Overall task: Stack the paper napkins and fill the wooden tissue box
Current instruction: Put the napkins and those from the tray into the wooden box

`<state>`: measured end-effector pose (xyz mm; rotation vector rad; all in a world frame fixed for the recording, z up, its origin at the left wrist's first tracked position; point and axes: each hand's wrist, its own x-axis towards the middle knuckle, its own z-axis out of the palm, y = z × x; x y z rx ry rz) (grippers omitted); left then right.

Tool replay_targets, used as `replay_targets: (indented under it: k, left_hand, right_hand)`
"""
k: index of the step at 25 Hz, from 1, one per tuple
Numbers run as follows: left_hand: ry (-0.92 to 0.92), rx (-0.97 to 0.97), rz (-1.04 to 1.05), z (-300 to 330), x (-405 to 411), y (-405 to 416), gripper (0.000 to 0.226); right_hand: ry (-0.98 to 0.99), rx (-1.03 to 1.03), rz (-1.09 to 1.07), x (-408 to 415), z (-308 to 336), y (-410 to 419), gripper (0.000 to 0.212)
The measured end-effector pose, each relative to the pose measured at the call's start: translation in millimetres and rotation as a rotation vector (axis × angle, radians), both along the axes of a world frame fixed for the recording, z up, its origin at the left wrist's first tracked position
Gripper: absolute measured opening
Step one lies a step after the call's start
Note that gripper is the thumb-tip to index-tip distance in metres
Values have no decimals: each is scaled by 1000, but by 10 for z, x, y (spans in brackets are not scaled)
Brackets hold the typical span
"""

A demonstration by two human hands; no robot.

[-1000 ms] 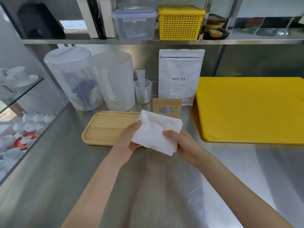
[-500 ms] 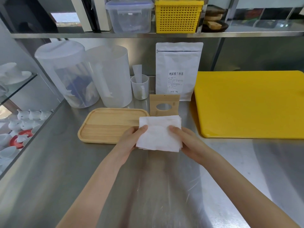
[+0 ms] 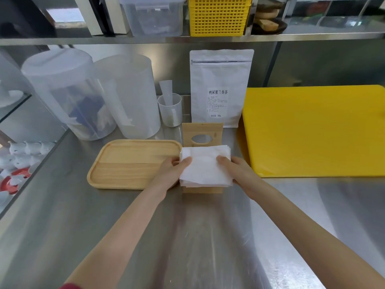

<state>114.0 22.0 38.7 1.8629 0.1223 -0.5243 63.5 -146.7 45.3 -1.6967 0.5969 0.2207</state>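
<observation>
A stack of white paper napkins (image 3: pixel 205 166) lies flat over the top of the wooden tissue box (image 3: pixel 202 190), whose front wall shows just below the stack. The box's lid (image 3: pixel 202 131), with an oval hole, stands upright behind it. My left hand (image 3: pixel 171 174) grips the stack's left edge with the thumb on top. On the right edge, my right hand (image 3: pixel 237 171) holds the stack the same way. Most of the box is hidden under the napkins.
A wooden tray (image 3: pixel 125 163) lies directly left of the box. A yellow cutting board (image 3: pixel 312 130) lies to the right. Behind stand two translucent canisters (image 3: pixel 125 94), a small cup (image 3: pixel 169 110) and a white pouch (image 3: pixel 218 86). A shelf overhead carries a yellow basket (image 3: pixel 218 15).
The napkin stack was held tilted in the air a second ago. Both hands have levelled it and lowered it onto the wooden box.
</observation>
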Motion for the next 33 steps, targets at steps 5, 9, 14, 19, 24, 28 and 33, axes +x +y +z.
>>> replay_targets:
  k: [5,9,14,19,24,28,33]
  left_hand:
    - [7,35,-11,-12,126,-119,50]
    - [0,22,-74,15,135,-197,27]
    - [-7,17,-73,12,113,-224,17]
    - [-34,100,-63,-34,136,-225,16]
    - [-106,412,-134,-108,183,-236,37]
    - [-144,479,-122,-221,264,-184,41]
    - [-268,608,-214,-307,287,-170,44]
  right_hand:
    - [37,-115,-1,172,-1,-46,47]
    - [52,-200,-19,225,-19,-69,47]
    - [36,-275,3,216,-68,-46,49]
    - [56,-405,42,232,-51,-29,49]
    - [33,-568,85,260,-16,-47,45]
    - [21,-594,137,283,-92,-42,46]
    - [-4,-669,107,258,-209,9,48]
